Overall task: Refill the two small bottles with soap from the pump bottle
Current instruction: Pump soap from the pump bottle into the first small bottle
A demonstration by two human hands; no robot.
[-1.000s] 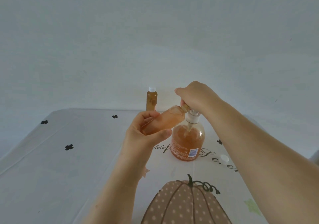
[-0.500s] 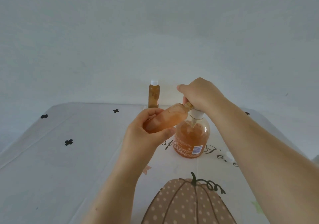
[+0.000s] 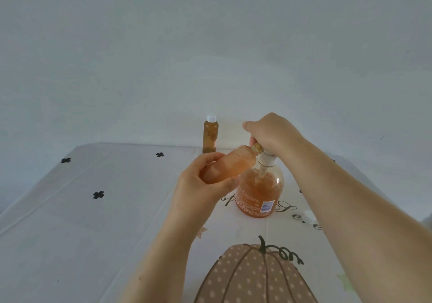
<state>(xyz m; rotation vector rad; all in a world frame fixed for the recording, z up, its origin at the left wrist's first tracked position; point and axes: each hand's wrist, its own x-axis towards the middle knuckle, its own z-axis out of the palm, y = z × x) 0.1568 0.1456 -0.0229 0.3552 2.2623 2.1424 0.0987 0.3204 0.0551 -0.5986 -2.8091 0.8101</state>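
The left hand (image 3: 205,186) has its fingers (image 3: 208,160) curled round the uncapped small bottle (image 3: 230,166). The bottle's long axis slants up and rightward from them, and its open neck is tucked under the right hand (image 3: 273,134), where the spout is hidden. That hand's fingers curl over the top of the pump bottle (image 3: 259,195), which stands on the bench (image 3: 93,232) just right of the left thumb. A capped second small bottle (image 3: 210,137) stands beyond, apart.

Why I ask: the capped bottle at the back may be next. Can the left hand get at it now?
Probably not yet: the left hand grips the tilted small bottle against the pump bottle. Otherwise nothing stands between it and the capped bottle.
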